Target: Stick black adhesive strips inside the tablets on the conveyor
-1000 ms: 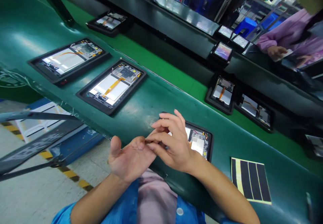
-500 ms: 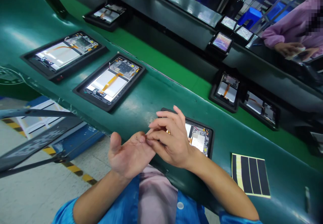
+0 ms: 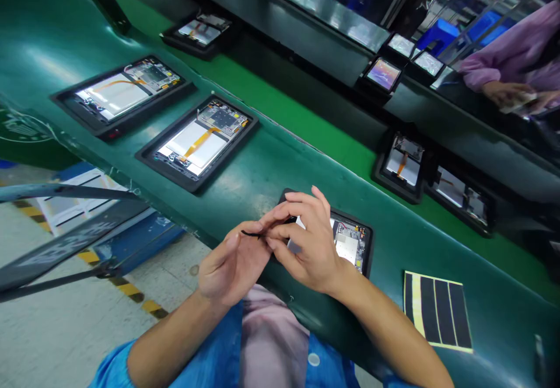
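Observation:
A thin black strip (image 3: 251, 234) stretches between my two hands and looks like the black strips on the sheet nearby. My right hand (image 3: 306, 242) pinches one end with thumb and fingertips. My left hand (image 3: 236, 262), palm turned up, has its thumb brought in at the other end, and its fingertips meet those of the right. Partly hidden under my right hand lies an opened tablet (image 3: 356, 242) in a black frame. To the right, a sheet of black strips (image 3: 444, 312) on yellowish backing rests on the green bench, with one strip's place bare.
Two more opened tablets, one nearer (image 3: 199, 143) and one farther left (image 3: 120, 93), lie on the green bench (image 3: 262, 166). Beyond it, a dark conveyor (image 3: 301, 84) carries several framed tablets. Across from me, a person in a pink sleeve (image 3: 503, 55) handles something. A metal bar (image 3: 65, 192) crosses at left.
My left thumb has come in toward the fingers, and the black strip now shows between my hands. The view has shifted slightly; the bench tablets appear in the same places.

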Demonstrator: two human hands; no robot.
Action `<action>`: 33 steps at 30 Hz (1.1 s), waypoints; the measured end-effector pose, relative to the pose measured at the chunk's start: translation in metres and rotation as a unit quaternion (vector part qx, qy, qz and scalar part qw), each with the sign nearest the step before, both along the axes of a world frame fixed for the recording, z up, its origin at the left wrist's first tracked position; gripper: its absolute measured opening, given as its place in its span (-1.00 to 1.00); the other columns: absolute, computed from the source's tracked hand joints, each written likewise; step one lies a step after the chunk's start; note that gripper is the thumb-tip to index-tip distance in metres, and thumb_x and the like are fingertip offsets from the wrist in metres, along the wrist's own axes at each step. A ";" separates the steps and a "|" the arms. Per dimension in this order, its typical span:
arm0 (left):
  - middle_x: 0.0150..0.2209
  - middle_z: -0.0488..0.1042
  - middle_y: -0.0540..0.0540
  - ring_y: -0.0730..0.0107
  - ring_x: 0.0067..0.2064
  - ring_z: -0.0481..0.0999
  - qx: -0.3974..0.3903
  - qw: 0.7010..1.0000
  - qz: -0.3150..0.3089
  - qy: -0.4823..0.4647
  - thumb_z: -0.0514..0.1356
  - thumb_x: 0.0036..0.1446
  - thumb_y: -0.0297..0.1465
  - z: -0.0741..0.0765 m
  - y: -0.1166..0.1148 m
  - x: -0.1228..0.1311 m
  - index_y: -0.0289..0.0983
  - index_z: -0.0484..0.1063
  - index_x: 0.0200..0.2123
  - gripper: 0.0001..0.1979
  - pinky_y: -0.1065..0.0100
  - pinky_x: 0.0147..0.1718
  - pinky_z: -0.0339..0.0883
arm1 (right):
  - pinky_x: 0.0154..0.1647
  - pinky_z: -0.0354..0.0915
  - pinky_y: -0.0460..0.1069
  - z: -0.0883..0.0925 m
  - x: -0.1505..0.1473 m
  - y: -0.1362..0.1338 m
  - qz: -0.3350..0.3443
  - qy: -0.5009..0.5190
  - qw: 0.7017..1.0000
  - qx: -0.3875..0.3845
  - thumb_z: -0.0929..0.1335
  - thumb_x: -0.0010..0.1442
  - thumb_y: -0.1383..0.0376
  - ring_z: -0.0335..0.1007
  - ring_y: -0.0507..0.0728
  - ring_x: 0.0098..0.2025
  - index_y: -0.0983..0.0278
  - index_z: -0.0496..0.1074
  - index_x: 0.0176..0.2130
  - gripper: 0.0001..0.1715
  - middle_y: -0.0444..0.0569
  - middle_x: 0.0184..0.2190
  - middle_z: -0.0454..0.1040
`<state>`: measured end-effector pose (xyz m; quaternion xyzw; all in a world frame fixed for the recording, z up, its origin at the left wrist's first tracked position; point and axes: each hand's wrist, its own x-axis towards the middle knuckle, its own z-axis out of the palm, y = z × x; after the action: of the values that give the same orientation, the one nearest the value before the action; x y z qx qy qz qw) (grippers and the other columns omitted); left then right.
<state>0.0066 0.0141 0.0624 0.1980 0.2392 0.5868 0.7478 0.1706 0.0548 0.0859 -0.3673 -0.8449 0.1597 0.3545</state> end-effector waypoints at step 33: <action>0.17 0.57 -0.04 0.16 0.26 0.50 -0.034 0.991 0.124 0.040 0.33 0.27 -0.29 -0.006 0.000 0.018 0.01 0.57 0.11 -0.66 -0.04 0.43 0.07 | 0.37 0.09 0.36 -0.010 -0.004 -0.005 -0.063 0.077 0.991 -0.090 0.39 0.35 0.26 0.33 0.26 0.22 0.13 0.55 -0.17 -0.91 -0.01 0.00 0.47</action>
<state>0.0246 0.0137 0.0562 0.1649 0.3115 0.6584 0.6650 0.1667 0.0494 0.0762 -0.4373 -0.7720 0.2406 0.3936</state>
